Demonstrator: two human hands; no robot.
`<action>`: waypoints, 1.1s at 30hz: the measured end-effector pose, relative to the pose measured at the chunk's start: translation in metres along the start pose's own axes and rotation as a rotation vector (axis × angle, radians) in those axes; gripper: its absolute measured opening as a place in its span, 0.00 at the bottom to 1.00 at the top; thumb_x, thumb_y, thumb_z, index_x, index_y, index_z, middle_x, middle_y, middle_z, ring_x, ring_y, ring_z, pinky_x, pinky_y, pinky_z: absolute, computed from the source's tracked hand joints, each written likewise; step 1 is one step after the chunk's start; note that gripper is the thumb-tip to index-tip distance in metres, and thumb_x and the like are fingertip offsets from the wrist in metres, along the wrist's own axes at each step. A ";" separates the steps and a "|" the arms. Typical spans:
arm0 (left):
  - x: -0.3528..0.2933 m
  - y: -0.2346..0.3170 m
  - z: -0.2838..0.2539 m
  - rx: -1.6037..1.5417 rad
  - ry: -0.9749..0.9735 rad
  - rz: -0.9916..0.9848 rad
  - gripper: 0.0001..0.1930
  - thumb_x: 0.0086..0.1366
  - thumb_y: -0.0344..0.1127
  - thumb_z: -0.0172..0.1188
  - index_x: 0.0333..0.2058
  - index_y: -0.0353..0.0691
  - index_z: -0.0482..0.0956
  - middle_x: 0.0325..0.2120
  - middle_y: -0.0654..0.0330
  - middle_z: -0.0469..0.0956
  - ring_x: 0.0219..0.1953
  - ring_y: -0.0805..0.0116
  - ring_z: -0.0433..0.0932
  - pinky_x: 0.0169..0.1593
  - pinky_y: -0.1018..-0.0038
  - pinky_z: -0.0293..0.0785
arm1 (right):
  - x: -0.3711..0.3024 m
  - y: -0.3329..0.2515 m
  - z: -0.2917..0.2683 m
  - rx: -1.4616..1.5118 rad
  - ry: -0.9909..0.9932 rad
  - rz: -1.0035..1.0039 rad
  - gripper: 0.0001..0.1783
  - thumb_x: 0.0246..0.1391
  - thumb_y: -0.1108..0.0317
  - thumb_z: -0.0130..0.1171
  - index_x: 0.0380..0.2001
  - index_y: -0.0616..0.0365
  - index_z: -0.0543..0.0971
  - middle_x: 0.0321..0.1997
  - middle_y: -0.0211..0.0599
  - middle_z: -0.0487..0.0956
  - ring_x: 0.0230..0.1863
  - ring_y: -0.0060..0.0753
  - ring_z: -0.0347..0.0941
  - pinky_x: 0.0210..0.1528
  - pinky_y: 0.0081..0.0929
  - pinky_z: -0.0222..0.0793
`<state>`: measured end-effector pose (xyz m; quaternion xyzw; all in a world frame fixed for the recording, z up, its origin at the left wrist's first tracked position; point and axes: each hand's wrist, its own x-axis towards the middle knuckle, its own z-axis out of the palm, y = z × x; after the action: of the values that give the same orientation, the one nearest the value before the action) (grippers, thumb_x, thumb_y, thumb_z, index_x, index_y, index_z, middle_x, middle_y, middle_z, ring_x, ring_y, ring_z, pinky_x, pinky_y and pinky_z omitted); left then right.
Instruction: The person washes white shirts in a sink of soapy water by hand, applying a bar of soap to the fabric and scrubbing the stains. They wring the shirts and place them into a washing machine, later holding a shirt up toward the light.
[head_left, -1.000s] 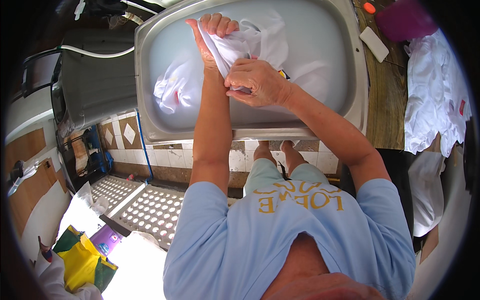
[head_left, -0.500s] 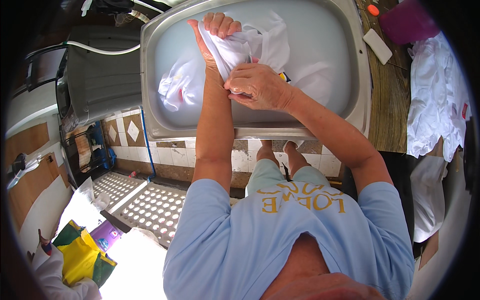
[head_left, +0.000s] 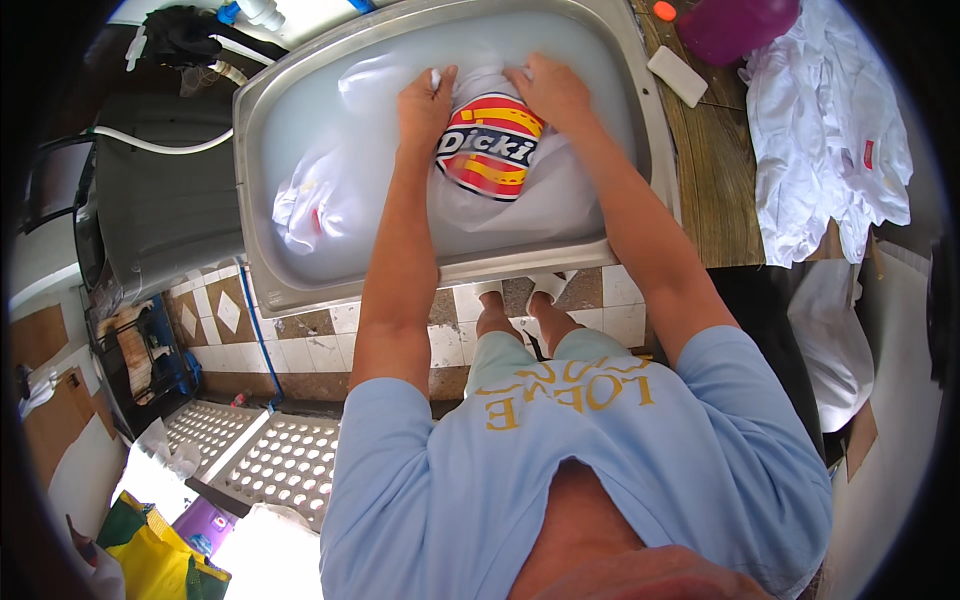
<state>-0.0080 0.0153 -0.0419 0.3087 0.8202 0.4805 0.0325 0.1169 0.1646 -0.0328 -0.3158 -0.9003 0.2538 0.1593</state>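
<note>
Left hand [head_left: 425, 102] and right hand [head_left: 553, 92] are both grasping the white cloth [head_left: 570, 190], pinching it near its far edge, though the water and the folds are hiding some of the fingertips. Half a second ago the left hand was holding a bunched fold up while the right was clenching the cloth low against the left wrist; now the hands are standing apart, side by side, and the fold is hanging loose no more. The cloth is lying spread in the cloudy water of the basin [head_left: 655, 160], right of its middle, and its red, yellow and dark print [head_left: 490, 148] is facing up between the forearms, where only a corner was showing. To my eye, the work is shifting from one gathered patch to the whole printed face, so the wash is looking unfinished. Meanwhile, a white bundle [head_left: 312, 200] is floating untouched on the basin's left side, and the pale bar [head_left: 677, 77] is sitting on the worktop [head_left: 715, 180], out of use.
</note>
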 end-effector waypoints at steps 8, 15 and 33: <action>0.007 -0.032 -0.007 -0.263 -0.162 -0.478 0.27 0.63 0.57 0.53 0.28 0.33 0.77 0.24 0.52 0.79 0.27 0.59 0.77 0.33 0.64 0.72 | 0.018 0.002 -0.001 1.706 -0.152 0.466 0.14 0.51 0.61 0.59 0.34 0.62 0.77 0.36 0.47 0.80 0.39 0.45 0.76 0.46 0.41 0.72; -0.023 0.104 -0.007 -0.930 -0.385 -0.296 0.34 0.66 0.65 0.40 0.31 0.35 0.78 0.29 0.57 0.80 0.30 0.70 0.76 0.38 0.73 0.72 | -0.008 -0.024 0.042 1.875 -0.147 0.179 0.20 0.52 0.58 0.59 0.44 0.60 0.74 0.41 0.44 0.77 0.44 0.37 0.74 0.51 0.33 0.71; 0.007 0.053 0.033 0.136 0.200 0.315 0.13 0.56 0.42 0.63 0.22 0.37 0.79 0.17 0.46 0.73 0.21 0.46 0.73 0.31 0.63 0.72 | 0.003 -0.068 0.018 1.918 -0.211 0.926 0.18 0.56 0.50 0.57 0.22 0.49 0.68 0.20 0.26 0.67 0.22 0.25 0.61 0.31 0.30 0.66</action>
<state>0.0234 0.0630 -0.0152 0.3856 0.7915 0.4513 -0.1457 0.0734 0.1150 -0.0093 -0.3460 -0.1266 0.9174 0.1504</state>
